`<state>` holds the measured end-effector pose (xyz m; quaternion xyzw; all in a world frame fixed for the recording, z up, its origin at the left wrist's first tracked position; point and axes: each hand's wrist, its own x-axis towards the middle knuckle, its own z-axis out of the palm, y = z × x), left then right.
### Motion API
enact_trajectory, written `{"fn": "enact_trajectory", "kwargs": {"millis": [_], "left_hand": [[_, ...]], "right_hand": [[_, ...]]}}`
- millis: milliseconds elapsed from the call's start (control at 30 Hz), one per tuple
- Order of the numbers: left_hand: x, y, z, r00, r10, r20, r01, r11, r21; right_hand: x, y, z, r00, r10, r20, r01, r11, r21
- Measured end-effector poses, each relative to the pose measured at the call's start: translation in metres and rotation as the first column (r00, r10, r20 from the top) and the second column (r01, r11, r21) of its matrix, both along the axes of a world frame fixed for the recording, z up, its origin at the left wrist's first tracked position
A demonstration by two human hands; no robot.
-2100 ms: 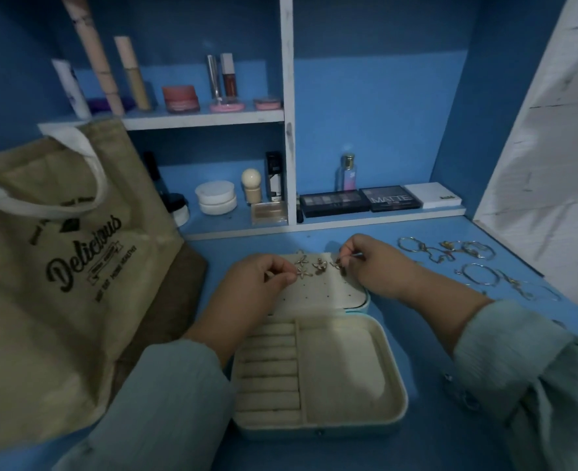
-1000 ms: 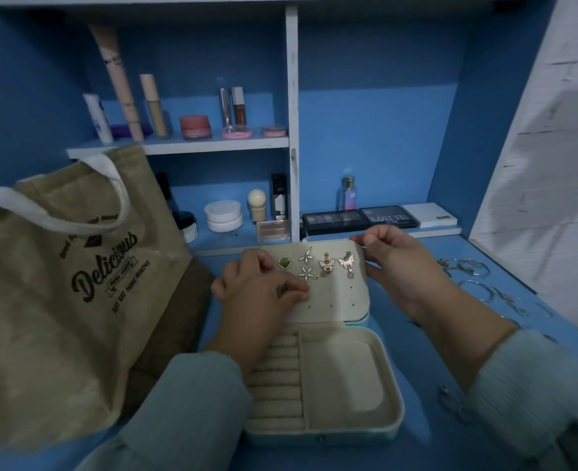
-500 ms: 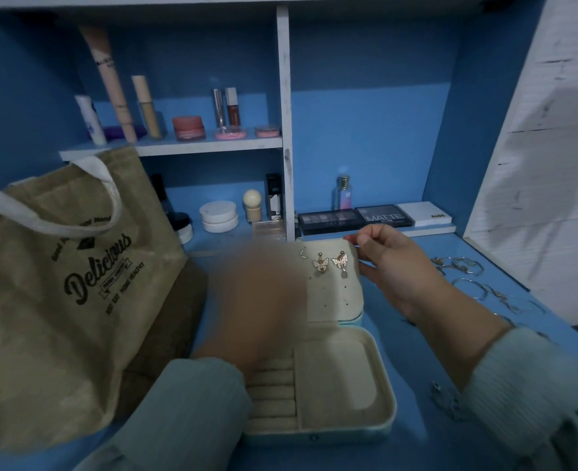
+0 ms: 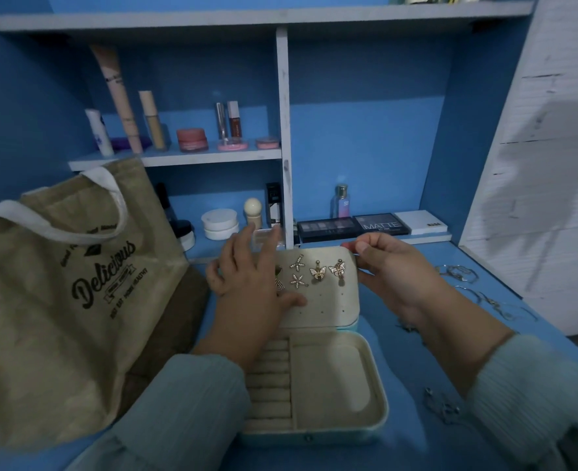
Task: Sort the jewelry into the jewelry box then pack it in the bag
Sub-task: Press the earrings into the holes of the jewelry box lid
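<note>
Our left hand [image 4: 250, 283] has opened and lifted off the earring panel [image 4: 321, 290] mid-frame; our right hand [image 4: 393, 270] still pinches its upper right corner. Earrings seated, the tabletop bracelets [image 4: 461, 273] at right come next.

Cream-lined pale-teal jewelry box [image 4: 332, 433], gold earrings [image 4: 318, 271], tan bag [image 4: 42, 317] with dark lettering, blue table [image 4: 417, 436].

Two butterfly earrings [image 4: 326, 270], two starfish earrings [image 4: 298, 271], one jewelry box [image 4: 332, 385], one tote bag [image 4: 59, 300], two eyeshadow palettes [image 4: 352, 226].
</note>
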<state>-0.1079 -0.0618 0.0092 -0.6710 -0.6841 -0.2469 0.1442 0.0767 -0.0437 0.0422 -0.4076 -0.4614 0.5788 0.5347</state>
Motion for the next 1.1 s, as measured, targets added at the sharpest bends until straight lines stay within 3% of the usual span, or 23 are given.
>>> {"fn": "enact_trajectory", "kwargs": {"millis": [67,200,300,533,733,1100], "left_hand": [[0.003,-0.005,0.004,0.999,-0.035,-0.002,0.035,0.999,-0.029],[-0.002,-0.010,0.000,0.996,0.006,-0.086,0.017,0.966,0.258],[0.000,-0.019,-0.003,0.991,0.006,-0.132,0.043,0.930,0.364],[0.001,-0.049,-0.016,0.958,0.000,-0.286,0.136,0.879,0.457],[0.002,-0.054,-0.030,0.939,0.080,-0.334,0.143,0.792,0.594],[0.004,-0.052,-0.037,0.942,0.120,-0.314,0.108,0.775,0.622]], "right_hand": [[0.003,-0.001,0.002,0.999,0.038,-0.019,-0.038,0.999,-0.017],[0.009,-0.005,0.008,0.992,0.120,-0.025,-0.121,0.991,-0.048],[0.013,-0.008,0.014,0.981,0.184,-0.052,-0.189,0.977,-0.101],[0.010,-0.007,0.016,0.926,0.344,0.158,-0.311,0.929,-0.202],[-0.004,-0.007,0.014,0.795,0.485,0.365,-0.426,0.874,-0.234],[-0.028,-0.003,0.005,0.704,0.540,0.461,-0.430,0.841,-0.330]]}}
